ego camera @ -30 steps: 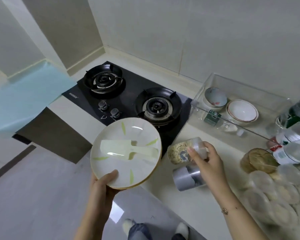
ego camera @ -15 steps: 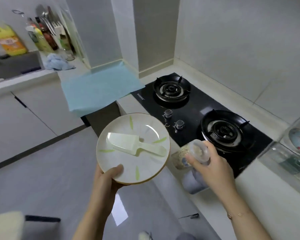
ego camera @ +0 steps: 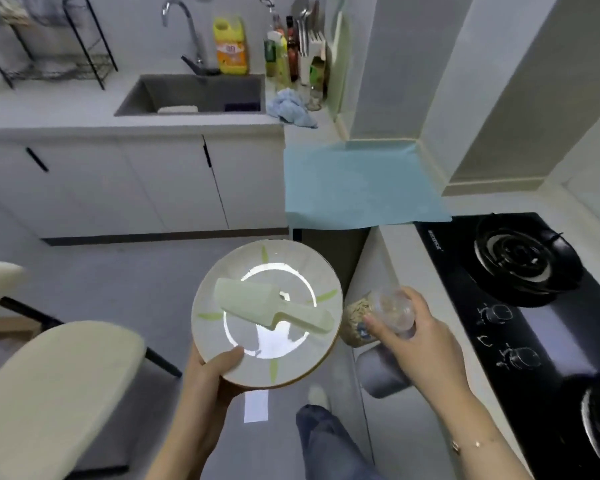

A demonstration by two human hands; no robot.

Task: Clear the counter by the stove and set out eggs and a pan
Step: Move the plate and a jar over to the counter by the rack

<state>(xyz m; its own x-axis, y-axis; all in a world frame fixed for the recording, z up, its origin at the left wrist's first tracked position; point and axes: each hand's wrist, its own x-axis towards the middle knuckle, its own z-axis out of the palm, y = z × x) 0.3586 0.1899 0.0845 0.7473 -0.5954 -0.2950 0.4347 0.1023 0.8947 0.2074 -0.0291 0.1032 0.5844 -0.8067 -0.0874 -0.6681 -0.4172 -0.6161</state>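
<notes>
Held plate (ego camera: 284, 358) bearing knife (ego camera: 271, 308); tilted, perhaps grain-filled jar (ego camera: 378, 315)

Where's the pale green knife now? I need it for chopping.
In the head view, the pale green knife lies on the plate held by the left hand, left of the stove.

The left hand (ego camera: 205, 379) grips a plate (ego camera: 267, 315) carrying a pale plastic knife (ego camera: 274, 308); the right hand (ego camera: 420, 337) holds a clear jar (ego camera: 378, 317) of grain beside the stove (ego camera: 534, 306).

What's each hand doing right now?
Left hand: holding the plate with a plastic knife on it.
Right hand: gripping a clear jar.
</notes>
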